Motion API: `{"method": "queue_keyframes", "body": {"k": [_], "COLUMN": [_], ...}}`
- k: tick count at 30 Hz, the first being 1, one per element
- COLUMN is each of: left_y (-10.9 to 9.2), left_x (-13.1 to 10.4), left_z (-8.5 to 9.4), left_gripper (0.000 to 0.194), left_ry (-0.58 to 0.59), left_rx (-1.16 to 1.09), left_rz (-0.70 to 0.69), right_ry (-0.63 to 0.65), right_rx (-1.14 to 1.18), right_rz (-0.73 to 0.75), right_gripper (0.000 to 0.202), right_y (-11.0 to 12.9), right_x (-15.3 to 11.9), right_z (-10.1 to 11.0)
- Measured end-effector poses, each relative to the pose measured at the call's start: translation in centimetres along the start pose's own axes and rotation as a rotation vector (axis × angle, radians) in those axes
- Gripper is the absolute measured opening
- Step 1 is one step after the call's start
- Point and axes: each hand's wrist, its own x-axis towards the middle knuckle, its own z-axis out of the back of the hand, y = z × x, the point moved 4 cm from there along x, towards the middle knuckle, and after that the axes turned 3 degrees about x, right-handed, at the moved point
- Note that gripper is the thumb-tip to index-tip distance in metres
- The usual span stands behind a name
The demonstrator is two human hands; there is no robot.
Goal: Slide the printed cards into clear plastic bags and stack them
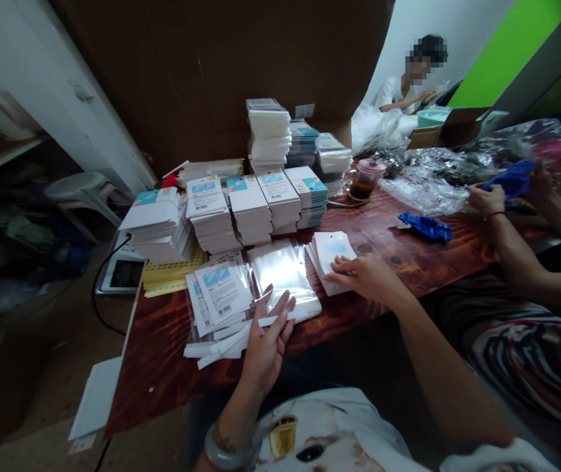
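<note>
My left hand is over the front of a pile of clear plastic bags. Its fingers are spread, and a narrow white strip is caught among them. To the right, my right hand rests on a small stack of white printed cards, fingers stretched over the top card and slightly apart. Left of the bags lie several bagged cards with blue pictures and barcodes. Loose white strips overlap at their lower edge.
Banded card stacks line the table's back, some on yellow sheets. A lidded glass mug stands beside them. Right, a co-worker's hands hold a blue item; another blue piece lies nearby. Another person sits behind.
</note>
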Motion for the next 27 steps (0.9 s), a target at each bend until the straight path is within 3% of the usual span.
{"method": "queue_keyframes", "body": {"k": [7, 12, 13, 15, 17, 22, 27], "left_y": [0.0, -0.1, -0.1, -0.1, 0.0, 1.1, 1.2], "left_x": [0.0, -0.3, -0.3, -0.3, -0.3, -0.3, -0.8], "left_z": [0.2, 0.0, -0.1, -0.2, -0.1, 0.7, 0.7], "left_gripper": [0.055, 0.066, 0.070, 0.075, 0.077, 0.070, 0.060], "left_ry": [-0.030, -0.067, -0.075, -0.082, -0.095, -0.107, -0.093], "left_rx": [-0.029, -0.072, -0.082, -0.079, -0.057, 0.024, 0.064], "left_rz": [-0.015, -0.036, -0.050, -0.090, -0.129, -0.166, -0.180], "right_ry": [-0.104, -0.424, -0.422, -0.288, -0.149, -0.105, 0.007], "right_rx": [-0.007, 0.244, 0.301, 0.322, 0.227, 0.096, 0.216], "right_rz": [0.131, 0.298, 0.390, 0.577, 0.632, 0.426, 0.319], "right_gripper": [0.035, 0.045, 0.044, 0.043, 0.042, 0.046, 0.054], "right_y": [0.1, 2.8, 4.1, 7.0, 9.3, 11.5, 11.6], "right_x": [-2.2, -6.1, -6.9, -8.2, -8.9, -8.6, -5.0], "right_z": [-1.7, 2.3, 2.9, 2.8, 1.6, -2.0, -2.8]}}
